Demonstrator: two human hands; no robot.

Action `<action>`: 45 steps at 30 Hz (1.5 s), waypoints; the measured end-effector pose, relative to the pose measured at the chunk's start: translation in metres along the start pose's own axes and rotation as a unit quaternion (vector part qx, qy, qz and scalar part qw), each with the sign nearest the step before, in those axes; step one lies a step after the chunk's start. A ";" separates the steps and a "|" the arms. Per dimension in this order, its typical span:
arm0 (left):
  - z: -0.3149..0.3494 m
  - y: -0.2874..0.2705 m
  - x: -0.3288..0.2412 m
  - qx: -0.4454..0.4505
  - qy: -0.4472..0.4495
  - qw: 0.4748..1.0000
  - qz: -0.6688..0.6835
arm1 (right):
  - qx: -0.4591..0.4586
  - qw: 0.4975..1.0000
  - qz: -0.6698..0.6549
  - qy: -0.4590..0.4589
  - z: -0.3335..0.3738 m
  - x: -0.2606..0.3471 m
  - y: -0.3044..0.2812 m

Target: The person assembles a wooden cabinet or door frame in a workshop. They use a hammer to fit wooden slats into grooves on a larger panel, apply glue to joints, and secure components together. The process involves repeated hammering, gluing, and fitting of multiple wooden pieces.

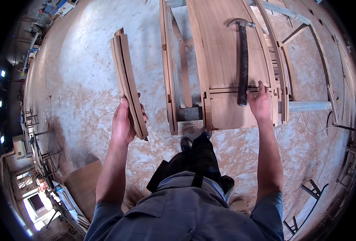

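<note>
My left hand is wrapped round a long grooved wooden rail, which has a tenon-like stub at its far end. It is held up at a slant, left of the workpiece. My right hand rests on the near end of a wooden door panel, its thumb and forefinger apart, the other fingers partly hidden. A claw hammer lies lengthwise on the panel, head away from me, its handle end just left of my right thumb. Crosswise on the panel's near part runs a grooved joint line.
A slotted wooden stile stands left of the panel, and another frame piece is at its right. Metal support bars lie beneath. A pale cord loops on the dusty floor at right. A brown board lies at lower left.
</note>
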State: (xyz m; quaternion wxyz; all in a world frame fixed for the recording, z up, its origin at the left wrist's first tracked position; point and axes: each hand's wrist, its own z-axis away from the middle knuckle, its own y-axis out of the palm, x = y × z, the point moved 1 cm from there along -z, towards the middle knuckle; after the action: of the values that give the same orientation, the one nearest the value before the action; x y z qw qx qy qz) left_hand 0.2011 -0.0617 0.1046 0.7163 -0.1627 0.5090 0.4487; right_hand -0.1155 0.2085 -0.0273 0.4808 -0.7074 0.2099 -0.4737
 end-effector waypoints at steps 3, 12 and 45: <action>-0.010 0.015 -0.006 0.000 -0.023 1.000 0.008 | 0.054 0.998 0.029 0.025 -0.024 -0.004 0.010; -0.023 0.000 -0.020 0.012 -0.061 0.997 -0.048 | 0.150 0.980 0.076 0.109 -0.062 0.035 0.021; -0.116 -0.102 -0.066 0.338 -0.322 0.884 -0.028 | -0.138 0.790 -0.517 0.299 0.163 0.225 -0.014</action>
State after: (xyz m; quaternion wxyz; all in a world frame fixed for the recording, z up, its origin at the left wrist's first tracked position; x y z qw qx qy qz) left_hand 0.2107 -0.2292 0.0899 0.8646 0.2285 0.3668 0.2565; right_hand 0.1288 0.1235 0.0756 -0.0253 -0.5925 0.0097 -0.8051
